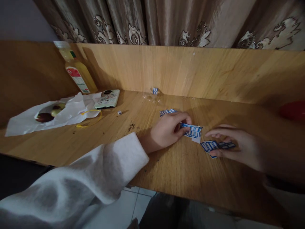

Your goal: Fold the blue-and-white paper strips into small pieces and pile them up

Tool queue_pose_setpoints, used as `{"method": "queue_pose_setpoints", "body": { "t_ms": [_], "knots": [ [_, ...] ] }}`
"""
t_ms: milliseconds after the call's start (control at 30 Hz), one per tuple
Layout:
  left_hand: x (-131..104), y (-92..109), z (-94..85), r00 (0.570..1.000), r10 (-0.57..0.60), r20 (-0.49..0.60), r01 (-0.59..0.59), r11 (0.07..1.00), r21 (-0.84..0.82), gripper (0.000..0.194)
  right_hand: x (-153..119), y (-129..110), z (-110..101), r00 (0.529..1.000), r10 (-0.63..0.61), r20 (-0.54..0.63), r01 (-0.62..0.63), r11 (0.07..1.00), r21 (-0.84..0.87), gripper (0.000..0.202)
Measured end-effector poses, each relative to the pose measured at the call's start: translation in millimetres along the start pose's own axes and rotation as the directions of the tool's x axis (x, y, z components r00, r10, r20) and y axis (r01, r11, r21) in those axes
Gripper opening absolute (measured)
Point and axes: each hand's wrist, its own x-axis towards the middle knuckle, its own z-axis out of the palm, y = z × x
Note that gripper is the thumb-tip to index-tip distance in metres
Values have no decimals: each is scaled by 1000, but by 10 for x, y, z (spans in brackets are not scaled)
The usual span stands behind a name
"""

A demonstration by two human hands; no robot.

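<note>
My left hand (pixel 166 130) is closed, thumb and fingers pinching the left end of a flat blue-and-white printed card (pixel 195 129) just above the table. A small pale flap juts from the card's lower edge. To its right, my right hand (pixel 235 144) curls round several similar blue-and-white cards (pixel 209 146), its thumb lying over their lower edge; it is slightly blurred. Behind my left hand, more printed cards (pixel 168 111) lie on the table, partly hidden by that hand.
At the back stands a small blue-and-white box (pixel 155 91) beside clear plastic. A die (pixel 119 112), a phone (pixel 108 98), a yellow band (pixel 91 122), fruit (pixel 45 117) on white paper (pixel 21 124) and a bottle (pixel 79 74) are left. A red object (pixel 293 110) sits right.
</note>
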Motion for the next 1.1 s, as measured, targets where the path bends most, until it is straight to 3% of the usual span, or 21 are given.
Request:
{"method": "queue_pose_setpoints", "body": {
  "t_ms": [100,400,567,733,933,1100],
  "knots": [
    [-3,20,6,1000,6,30,-5,1000,-6,8,-9,-22,8,995,88,50,-92,993,80,25],
    [-23,76,18,993,-72,94,79,994,-72,9,-3,-50,-91,992,107,68,-121,962,243,23],
    [-34,44,56,985,-135,111,143,987,-70,7,-15,-129,-181,989,130,-75,-108,964,243,25],
    [-43,20,97,977,-121,178,145,981,-128,11,2,-344,-42,989,74,-131,-44,975,217,20],
    [-34,39,81,978,-91,187,114,987,-112,12,92,-421,166,979,-5,-205,1,1000,-24,12],
    [-36,61,70,976,-52,212,75,992,-102,14,126,-352,217,979,-26,-200,36,998,43,14]
  ]
}}
